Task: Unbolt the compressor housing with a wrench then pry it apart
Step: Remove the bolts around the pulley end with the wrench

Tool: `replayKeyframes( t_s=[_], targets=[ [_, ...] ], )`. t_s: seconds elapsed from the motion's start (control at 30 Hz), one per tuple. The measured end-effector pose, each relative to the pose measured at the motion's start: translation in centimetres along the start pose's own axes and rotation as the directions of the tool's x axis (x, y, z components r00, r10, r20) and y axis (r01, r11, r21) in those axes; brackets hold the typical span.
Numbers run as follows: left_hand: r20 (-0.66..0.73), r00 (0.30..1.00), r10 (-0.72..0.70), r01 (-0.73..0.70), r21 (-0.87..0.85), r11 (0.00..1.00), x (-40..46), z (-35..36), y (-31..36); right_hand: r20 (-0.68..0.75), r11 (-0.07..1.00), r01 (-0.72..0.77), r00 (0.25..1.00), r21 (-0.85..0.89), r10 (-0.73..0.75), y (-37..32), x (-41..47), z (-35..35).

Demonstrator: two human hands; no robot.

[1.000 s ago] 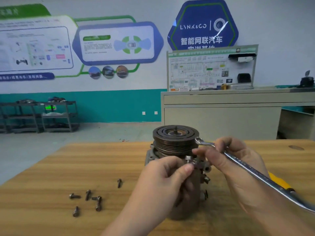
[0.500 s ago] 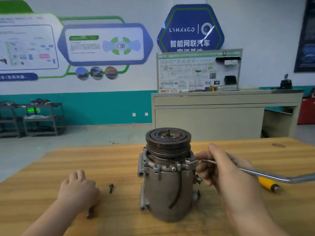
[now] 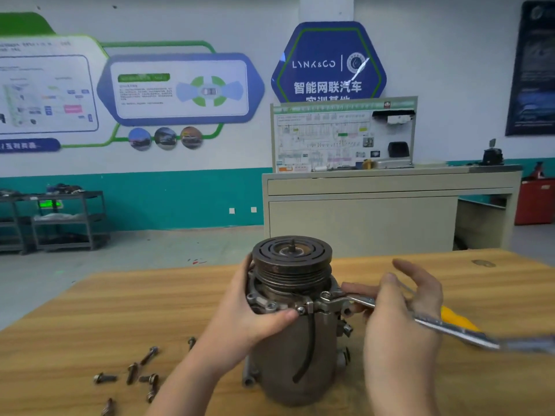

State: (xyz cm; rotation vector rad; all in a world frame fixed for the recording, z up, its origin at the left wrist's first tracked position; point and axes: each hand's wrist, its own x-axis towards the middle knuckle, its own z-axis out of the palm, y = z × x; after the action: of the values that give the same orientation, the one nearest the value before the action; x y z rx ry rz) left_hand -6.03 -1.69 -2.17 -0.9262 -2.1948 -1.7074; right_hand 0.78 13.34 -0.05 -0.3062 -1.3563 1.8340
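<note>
Left hand (image 3: 246,319) has come back off the table since half a second ago and now wraps the upper left side of the compressor (image 3: 295,319), thumb across the front flange, fingers curled behind the pulley. Right hand (image 3: 399,313) is on the wrench (image 3: 444,325), pinching the shaft near its head with thumb and forefinger while the other fingers fan out loose. So the compressor stands upright mid-table, long axis vertical, dark grooved pulley on top with a stub shaft poking up, grey metal body below, a black cable down its front. Wrench head sits on a flange bolt at the right side, handle running out right and slightly toward the camera, blurred. Loose bolts (image 3: 141,370) lie scattered on the wooden table (image 3: 90,310) at lower left. Something yellow (image 3: 458,318) lies behind the wrench.
</note>
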Motion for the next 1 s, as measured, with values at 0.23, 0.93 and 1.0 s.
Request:
replayKeyframes(
  t_s=[0.23,0.93,1.0],
  targets=[
    [-0.073,0.996,-0.058,0.058,-0.007,0.998,-0.1,-0.5,-1.7,0.622,0.743,-0.667,0.562,-0.049,0.545,0.0,7.9,-0.8],
    [-0.645,0.762,0.061,0.124,0.238,0.963,-2.6,6.6,0.0,0.065,0.945,0.278,0.954,0.172,-0.293,0.9,1.3,0.1],
    [-0.648,0.759,0.067,0.12,0.24,0.963,-2.5,6.7,0.0,0.03,0.892,0.444,0.896,-0.081,-0.443,1.5,0.7,0.6]
  ],
)
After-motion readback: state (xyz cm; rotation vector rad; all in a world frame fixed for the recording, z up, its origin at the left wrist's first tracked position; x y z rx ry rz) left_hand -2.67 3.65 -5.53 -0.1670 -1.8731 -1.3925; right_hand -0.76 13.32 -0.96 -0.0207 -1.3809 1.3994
